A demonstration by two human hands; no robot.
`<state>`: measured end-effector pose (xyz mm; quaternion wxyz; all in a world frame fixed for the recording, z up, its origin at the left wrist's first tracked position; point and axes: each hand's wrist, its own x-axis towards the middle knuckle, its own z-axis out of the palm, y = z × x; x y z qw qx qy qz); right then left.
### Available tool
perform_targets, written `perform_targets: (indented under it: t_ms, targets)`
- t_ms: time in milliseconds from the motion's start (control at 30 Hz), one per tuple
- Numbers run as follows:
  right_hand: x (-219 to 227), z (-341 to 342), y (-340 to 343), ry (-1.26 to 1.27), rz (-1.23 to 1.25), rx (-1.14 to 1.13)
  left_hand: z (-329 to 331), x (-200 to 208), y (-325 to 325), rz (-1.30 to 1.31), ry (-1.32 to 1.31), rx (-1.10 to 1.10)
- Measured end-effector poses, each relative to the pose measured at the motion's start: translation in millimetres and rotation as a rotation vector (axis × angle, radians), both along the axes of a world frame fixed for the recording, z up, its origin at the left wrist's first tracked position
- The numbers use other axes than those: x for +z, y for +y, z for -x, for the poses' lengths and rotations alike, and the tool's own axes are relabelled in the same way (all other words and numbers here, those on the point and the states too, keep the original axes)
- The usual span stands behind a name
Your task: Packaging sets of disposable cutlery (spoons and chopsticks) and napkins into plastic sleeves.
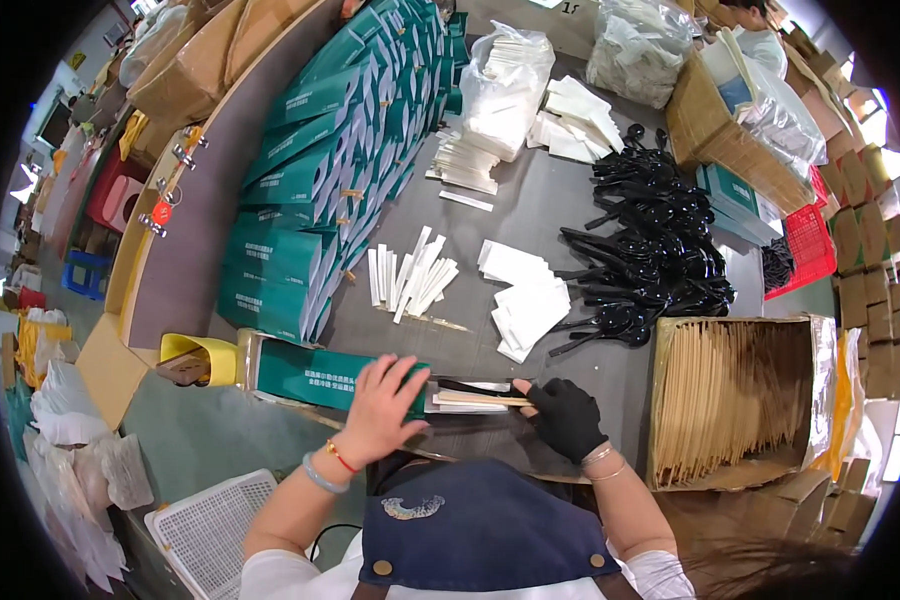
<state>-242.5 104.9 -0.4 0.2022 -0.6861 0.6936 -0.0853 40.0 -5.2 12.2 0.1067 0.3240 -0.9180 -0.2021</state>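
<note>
My left hand [382, 402] lies flat on a green paper sleeve [305, 376] near the table's front edge, fingers spread. From the sleeve's right end juts a bundle with pale wooden chopsticks [480, 400], a black spoon [468, 386] and white paper pieces; how far it reaches inside is hidden. My right hand [566, 418], in a black fingerless glove, pinches the bundle's right end between thumb and fingers. Just beyond lie white narrow packets [422, 275] and folded white napkins [526, 295]. A heap of black plastic spoons [650, 240] lies at the right.
Rows of green sleeves [310, 170] lean along the left board. An open carton of wooden chopsticks [735, 400] stands at the right edge. A plastic bag of white packets [510, 90] sits farther back. A yellow container [200, 360] is by the left corner, a red basket [805, 250] far right.
</note>
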Motion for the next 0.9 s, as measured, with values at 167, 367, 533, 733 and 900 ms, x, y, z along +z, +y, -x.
perform_targets:
  t_ms: [167,367,533,733,900]
  targets:
    - [-30.8,-15.9,-1.9,-0.134,0.125,0.137,8.7,-12.9,-7.5,-0.047,0.055,-0.065]
    - [-32.0,-12.7,8.3,-0.368,0.203,-0.148,32.6,-6.9,-1.9,0.042,0.034,-0.083]
    - [-29.9,-63.2,-8.8,-0.785,0.226,-0.322,46.7,-21.9,0.6,-0.013,0.064,-0.101]
    - [6.9,-41.8,-19.3,-0.227,0.342,-0.074,50.8,-9.9,-7.4,0.141,-0.05,-0.24]
    - [19.3,-19.8,-17.0,-0.065,0.164,-0.004,42.1,53.2,-39.5,0.047,-0.31,-0.376]
